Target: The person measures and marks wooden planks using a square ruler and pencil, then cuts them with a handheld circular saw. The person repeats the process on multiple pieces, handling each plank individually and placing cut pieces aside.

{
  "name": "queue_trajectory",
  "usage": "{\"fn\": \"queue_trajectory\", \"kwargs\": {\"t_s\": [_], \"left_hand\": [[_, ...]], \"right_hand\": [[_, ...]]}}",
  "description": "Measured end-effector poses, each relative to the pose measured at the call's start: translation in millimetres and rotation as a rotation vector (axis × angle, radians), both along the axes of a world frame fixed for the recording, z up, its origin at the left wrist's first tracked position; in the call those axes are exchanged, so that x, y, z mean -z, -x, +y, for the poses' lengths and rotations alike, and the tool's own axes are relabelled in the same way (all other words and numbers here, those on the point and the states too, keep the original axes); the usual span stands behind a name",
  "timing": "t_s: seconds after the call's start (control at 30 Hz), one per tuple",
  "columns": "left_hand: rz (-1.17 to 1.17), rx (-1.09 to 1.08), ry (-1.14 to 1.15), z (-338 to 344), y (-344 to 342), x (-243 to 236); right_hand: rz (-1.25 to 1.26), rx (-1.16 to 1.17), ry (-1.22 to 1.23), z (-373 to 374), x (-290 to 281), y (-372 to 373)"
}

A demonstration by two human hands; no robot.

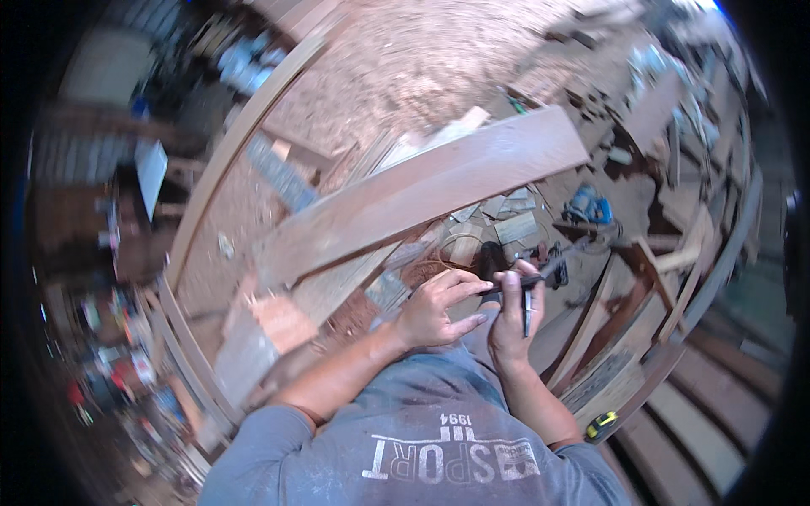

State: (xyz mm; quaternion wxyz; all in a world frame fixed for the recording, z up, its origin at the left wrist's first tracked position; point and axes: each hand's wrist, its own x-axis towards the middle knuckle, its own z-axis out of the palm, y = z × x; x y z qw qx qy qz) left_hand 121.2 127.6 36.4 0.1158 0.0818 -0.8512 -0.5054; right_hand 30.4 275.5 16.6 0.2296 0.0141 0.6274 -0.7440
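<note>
My right hand (pixel 511 325) is closed round a dark slim tool (pixel 550 279), thumb pointing up along it. The tool lies roughly crosswise, and a thin grey piece (pixel 528 314) points down beside the fingers. Its exact kind is unclear. My left hand (pixel 440 307) is just to the left, fingers stretched toward the tool's near end and thumb held apart. The index fingertip is at or very near that end; I cannot tell if it touches. Beyond both hands, a long wide wooden board (pixel 422 190) lies slanted.
A blue power tool (pixel 588 207) sits among wood offcuts (pixel 516 226) at right. A yellow-black tape measure (pixel 602 426) rests near my right elbow. Long timber (pixel 224 164) curves along the left, and scrap wood is piled at far right. Shavings (pixel 396 63) cover the ground ahead.
</note>
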Motion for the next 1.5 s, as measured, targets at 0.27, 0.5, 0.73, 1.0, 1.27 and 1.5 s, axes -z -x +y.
{"fn": "queue_trajectory", "kwargs": {"t_s": [0.27,0.5,0.73,1.0,1.27,1.5], "left_hand": [[-0.206,-0.19,-0.272,-25.9,-142.3,31.8],[-0.208,-0.488,-0.592,-24.7,-185.3,47.3],[-0.008,-0.862,-0.88,-30.5,-168.2,83.7],[0.144,-1.179,-1.167,-43.2,-123.5,89.9],[0.091,-1.18,-1.318,-27.4,-62.6,87.0],[0.041,-1.011,-1.464,-18.5,-1.0,89.3]], "right_hand": [[0.53,-0.191,-0.194,-27.3,-22.8,9.6],[0.917,-0.239,-0.481,-66.9,-15.0,92.6],[0.967,-0.129,-0.619,-69.5,12.3,211.9],[0.599,-0.364,-0.874,-37.2,42.2,361.6],[0.025,-0.401,-0.546,-44.7,61.2,395.8],[-0.184,-0.606,-0.382,-36.4,98.8,440.6]]}}
